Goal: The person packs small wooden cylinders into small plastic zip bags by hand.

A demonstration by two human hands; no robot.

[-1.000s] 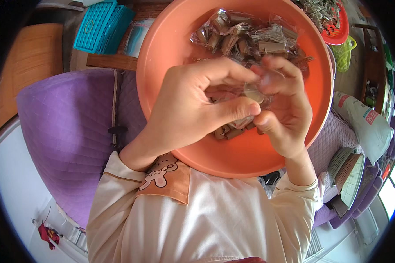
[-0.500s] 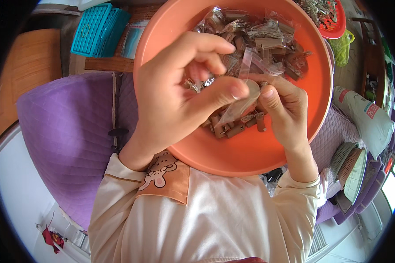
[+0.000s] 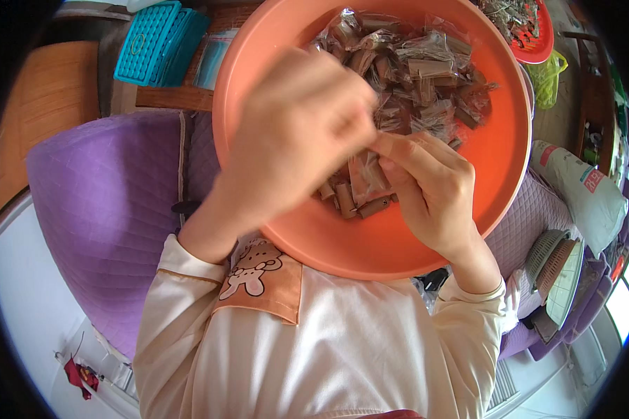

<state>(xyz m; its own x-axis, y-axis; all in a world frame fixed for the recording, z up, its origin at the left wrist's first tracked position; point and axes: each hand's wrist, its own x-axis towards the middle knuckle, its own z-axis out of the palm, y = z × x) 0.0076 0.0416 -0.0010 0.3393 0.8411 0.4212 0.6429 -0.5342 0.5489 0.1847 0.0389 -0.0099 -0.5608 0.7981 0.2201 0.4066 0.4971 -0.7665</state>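
My left hand (image 3: 297, 143) is smeared by motion over the left part of an orange basin (image 3: 398, 258). Its fingers look curled closed, and their tips meet those of my right hand (image 3: 437, 188); what they grip, if anything, is hidden. The thumb and forefinger of my right hand pinch the top of a small clear plastic bag (image 3: 369, 178), which hangs below the fingertips. Beneath both hands, inside the basin, lies a pile of short brown pieces in clear wrappers (image 3: 430, 70). Several bare brown tube-like pieces (image 3: 346, 199) lie at the near edge of the pile.
Teal plastic trays (image 3: 150, 45) stand at the back left on a wooden surface. A purple quilted seat cover (image 3: 105, 216) spreads to the left. At the back right are a red basket (image 3: 538, 45) and a yellow-green bag (image 3: 551, 80). Farther right sit a white sack (image 3: 580, 185) and stacked baskets (image 3: 548, 262).
My left hand has gone from spread fingers to a curled shape, its fingertips now against my right hand's. My right hand has shifted slightly left with the clear bag, which hangs lower.
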